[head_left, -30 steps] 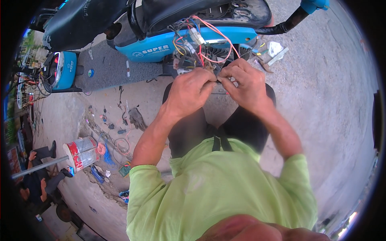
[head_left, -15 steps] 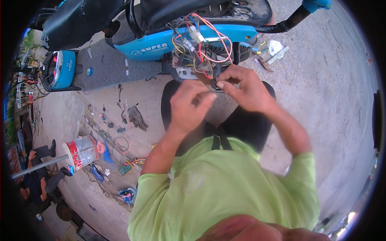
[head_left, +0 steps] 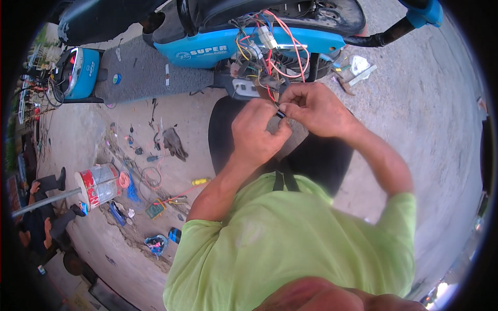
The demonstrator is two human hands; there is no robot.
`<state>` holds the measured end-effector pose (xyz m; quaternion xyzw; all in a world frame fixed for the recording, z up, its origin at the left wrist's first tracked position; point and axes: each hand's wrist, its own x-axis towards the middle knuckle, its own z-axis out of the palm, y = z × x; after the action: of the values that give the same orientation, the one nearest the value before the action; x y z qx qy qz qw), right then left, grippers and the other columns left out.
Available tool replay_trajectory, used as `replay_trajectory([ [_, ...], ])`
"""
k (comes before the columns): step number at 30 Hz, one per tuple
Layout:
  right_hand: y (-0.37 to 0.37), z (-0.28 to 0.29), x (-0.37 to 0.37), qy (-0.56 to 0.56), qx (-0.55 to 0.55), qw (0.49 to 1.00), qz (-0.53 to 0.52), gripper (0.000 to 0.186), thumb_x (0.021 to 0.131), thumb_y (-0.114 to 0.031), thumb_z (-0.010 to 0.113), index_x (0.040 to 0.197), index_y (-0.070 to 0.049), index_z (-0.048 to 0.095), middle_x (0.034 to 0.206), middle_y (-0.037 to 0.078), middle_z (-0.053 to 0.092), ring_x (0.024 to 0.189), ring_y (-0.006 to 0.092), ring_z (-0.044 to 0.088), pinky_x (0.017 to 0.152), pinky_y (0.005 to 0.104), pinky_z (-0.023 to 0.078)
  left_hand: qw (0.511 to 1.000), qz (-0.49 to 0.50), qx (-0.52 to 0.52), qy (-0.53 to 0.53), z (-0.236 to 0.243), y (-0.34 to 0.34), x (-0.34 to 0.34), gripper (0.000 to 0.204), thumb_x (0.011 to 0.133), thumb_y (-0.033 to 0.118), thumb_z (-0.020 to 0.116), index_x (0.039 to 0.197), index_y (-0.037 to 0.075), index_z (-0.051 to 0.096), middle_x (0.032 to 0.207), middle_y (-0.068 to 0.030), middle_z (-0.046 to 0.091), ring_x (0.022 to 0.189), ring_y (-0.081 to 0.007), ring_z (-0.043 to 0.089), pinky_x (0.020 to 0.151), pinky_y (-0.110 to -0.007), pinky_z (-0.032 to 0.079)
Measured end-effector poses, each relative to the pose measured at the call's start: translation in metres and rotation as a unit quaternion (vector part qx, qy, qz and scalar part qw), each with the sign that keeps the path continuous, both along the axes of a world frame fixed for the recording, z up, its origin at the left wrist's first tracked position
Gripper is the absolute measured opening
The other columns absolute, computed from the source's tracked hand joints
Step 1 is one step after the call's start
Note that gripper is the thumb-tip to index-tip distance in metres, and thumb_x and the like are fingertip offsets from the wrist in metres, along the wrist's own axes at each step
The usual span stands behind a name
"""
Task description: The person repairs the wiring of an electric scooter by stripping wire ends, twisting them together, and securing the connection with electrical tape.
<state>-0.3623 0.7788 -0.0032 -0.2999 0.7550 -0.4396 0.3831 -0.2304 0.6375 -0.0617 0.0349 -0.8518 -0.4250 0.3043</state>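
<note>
a small black piece (head_left: 280, 113) sits between your fingertips, just above your lap and in front of the opened side of a blue scooter. your right hand (head_left: 319, 110) pinches it between thumb and bent forefinger; your left hand (head_left: 257, 129) is half curled, its fingertips at the same piece, though whether they grip it or merely touch cannot be told. red wires (head_left: 270, 94) run down to the spot from a tangle at the scooter's side, where a white connector (head_left: 266, 37) and looping pink wires (head_left: 296, 44) hang against the blue side panel (head_left: 202, 49). a silver box (head_left: 245, 88) rests just beyond your left hand. to the left stretches the scooter's grey footboard (head_left: 137, 65). your black-clad knees frame the work below a lime-green shirt (head_left: 301, 238). on the ground to your left lie a dark glove (head_left: 175, 143), a yellow-handled tool (head_left: 200, 181) and a green meter (head_left: 154, 209); farther out, a red-and-white drum (head_left: 99, 185) with a metal pole (head_left: 46, 203) stands out near a seated person in dark clothes (head_left: 36, 220).
</note>
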Motion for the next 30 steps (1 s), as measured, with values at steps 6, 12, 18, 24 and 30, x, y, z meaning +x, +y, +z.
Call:
replay_trajectory([
  [6,0.006,-0.004,-0.015,-0.021,-0.017,0.999,0.032,0.012,0.098,-0.008,0.068,0.103,0.002,0.070,0.085,0.002,0.068,0.079,0.0077,0.059,0.071,0.0277,0.051,0.999,-0.020,-0.015,0.032,0.008,-0.009,0.011,0.028,0.069,0.000,0.078,0.093,0.000,0.064,0.094,-0.0151,0.069,0.081,-0.0315,0.068,0.071,-0.038,0.056],
  [12,-0.006,0.028,-0.034,0.034,0.106,0.982,0.150,0.020,0.097,-0.017,0.069,0.106,0.001,0.074,0.087,0.003,0.071,0.084,0.0100,0.063,0.077,0.0310,0.052,0.998,-0.035,-0.033,0.044,0.017,-0.012,0.012,0.028,0.070,0.000,0.078,0.094,0.000,0.064,0.095,-0.0155,0.070,0.083,-0.0316,0.069,0.073,-0.039,0.057],
  [18,-0.007,0.026,-0.033,0.026,0.107,0.986,0.126,0.024,0.094,-0.021,0.069,0.105,-0.001,0.075,0.088,0.005,0.074,0.082,0.0123,0.066,0.076,0.0313,0.053,0.999,-0.016,0.018,0.038,0.017,-0.009,0.014,0.026,0.073,0.002,0.079,0.093,0.000,0.063,0.100,-0.0165,0.071,0.088,-0.0316,0.070,0.078,-0.039,0.057],
  [24,-0.008,0.024,-0.033,-0.003,0.089,0.990,0.107,0.026,0.094,-0.024,0.070,0.100,0.001,0.072,0.084,0.007,0.071,0.075,0.0132,0.066,0.069,0.0307,0.052,0.997,-0.053,0.048,0.015,0.015,-0.009,0.009,0.035,0.078,0.001,0.080,0.107,0.000,0.060,0.108,-0.0160,0.071,0.093,-0.0267,0.071,0.083,-0.037,0.057],
  [30,-0.007,0.019,-0.032,-0.057,0.041,0.995,0.077,0.022,0.094,-0.019,0.073,0.102,0.001,0.070,0.085,0.006,0.071,0.077,0.0120,0.067,0.070,0.0286,0.053,0.962,-0.044,0.267,-0.040,-0.023,-0.004,0.011,0.040,0.087,-0.003,0.074,0.122,-0.001,0.054,0.109,-0.0092,0.068,0.097,-0.0145,0.066,0.089,-0.030,0.054],
])
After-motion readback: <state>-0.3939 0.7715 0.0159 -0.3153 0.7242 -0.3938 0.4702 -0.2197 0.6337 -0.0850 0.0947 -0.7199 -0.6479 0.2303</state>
